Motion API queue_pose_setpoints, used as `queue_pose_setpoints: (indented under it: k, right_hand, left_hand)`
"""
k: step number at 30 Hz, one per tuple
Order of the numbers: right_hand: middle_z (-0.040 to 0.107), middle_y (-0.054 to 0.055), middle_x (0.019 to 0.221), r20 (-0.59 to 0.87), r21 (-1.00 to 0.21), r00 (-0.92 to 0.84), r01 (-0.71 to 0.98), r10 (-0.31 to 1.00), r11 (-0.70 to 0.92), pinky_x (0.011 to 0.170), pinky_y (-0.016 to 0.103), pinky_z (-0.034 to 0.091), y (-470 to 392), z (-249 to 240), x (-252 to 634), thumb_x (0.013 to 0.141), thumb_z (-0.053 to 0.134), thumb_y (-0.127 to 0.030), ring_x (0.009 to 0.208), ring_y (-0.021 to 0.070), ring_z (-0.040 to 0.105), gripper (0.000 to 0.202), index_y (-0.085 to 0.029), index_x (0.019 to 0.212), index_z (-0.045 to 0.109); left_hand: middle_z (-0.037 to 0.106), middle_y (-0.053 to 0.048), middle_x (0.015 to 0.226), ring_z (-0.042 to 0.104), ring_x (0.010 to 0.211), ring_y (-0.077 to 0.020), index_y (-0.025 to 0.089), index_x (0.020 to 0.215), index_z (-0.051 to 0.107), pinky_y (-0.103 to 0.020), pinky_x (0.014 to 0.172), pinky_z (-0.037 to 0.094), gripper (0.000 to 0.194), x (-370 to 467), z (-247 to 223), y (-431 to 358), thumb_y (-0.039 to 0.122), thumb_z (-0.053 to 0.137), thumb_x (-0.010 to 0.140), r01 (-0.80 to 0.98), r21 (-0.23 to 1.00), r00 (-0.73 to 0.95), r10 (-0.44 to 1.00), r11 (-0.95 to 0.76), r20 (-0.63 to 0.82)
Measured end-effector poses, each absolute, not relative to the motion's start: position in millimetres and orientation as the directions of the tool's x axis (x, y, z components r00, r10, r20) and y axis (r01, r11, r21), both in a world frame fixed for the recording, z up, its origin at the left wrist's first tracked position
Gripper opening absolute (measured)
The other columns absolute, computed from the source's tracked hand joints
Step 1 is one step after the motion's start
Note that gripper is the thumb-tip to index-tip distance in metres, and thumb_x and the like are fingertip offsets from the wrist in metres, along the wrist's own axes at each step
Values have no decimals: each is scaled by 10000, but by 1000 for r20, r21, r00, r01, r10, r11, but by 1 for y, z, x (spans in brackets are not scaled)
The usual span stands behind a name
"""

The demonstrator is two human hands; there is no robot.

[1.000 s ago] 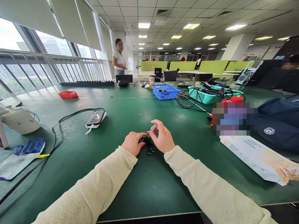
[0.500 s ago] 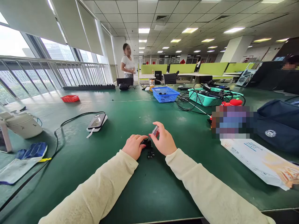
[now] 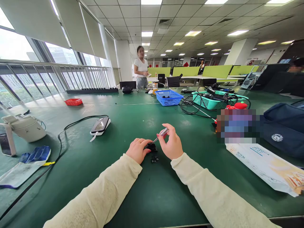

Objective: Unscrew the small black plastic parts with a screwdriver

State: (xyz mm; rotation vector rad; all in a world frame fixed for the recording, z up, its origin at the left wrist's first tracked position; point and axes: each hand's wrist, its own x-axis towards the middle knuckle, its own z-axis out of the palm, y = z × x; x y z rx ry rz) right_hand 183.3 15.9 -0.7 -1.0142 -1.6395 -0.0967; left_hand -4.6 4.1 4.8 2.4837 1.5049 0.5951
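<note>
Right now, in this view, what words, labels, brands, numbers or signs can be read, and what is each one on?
None reads clearly enough to quote.
White packet: blue and orange print, too blurred.
Dark blue bag: round white emblem, lettering too small.
Cream jug: small dark marks, unreadable.
Red diamond sign in the background: too far off to read.

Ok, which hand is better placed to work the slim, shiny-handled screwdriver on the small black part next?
Probably the right hand: its grip holds the screwdriver, the thin shaft slanting toward the black part. The left hand has its fingers on that part, apparently steadying it.
</note>
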Motion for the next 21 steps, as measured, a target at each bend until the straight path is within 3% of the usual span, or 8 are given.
queue_pose_setpoints:
  k: [21]
  right_hand:
    - [718,44,876,841,-381,-56,646,538,662,680,346,545,16,-3,181,914,587,-238,685,196,671,351,-219,1252,493]
  left_hand:
    - [709,-65,1184,619,1090,-248,266,1244,671,-447,1040,486,370,-4,3,6,132,560,917,822,307,417,874,-480,248]
